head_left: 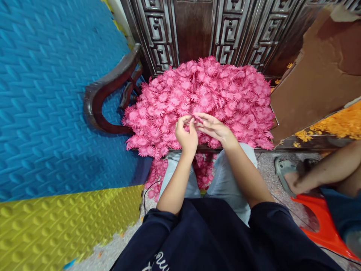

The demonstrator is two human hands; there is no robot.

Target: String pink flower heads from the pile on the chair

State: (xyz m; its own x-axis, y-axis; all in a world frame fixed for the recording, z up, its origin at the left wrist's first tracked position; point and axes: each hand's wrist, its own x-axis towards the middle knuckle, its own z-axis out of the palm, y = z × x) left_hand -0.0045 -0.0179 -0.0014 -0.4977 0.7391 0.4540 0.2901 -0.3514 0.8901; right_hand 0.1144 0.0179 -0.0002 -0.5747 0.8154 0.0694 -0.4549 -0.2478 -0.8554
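Observation:
A broad heap of pink artificial flowers (205, 90) lies in front of me on a dark wooden seat. Over its near edge my two hands meet. My left hand (186, 133) is closed, with thumb and forefinger brought together at a small pink flower piece (198, 119). From the other side, the fingers of my right hand (214, 127) reach long and nearly straight around that same piece. The piece is small and partly covered by the fingers, so its exact shape is hard to make out.
A curved wooden armrest (94, 101) borders the heap at left, beside blue matting (56, 94). Brown cardboard (313, 82) separates it from orange flowers (338, 122) at right. More pink flowers (204, 169) lie below. Another person's leg (324, 169) is near a red stool (324, 222).

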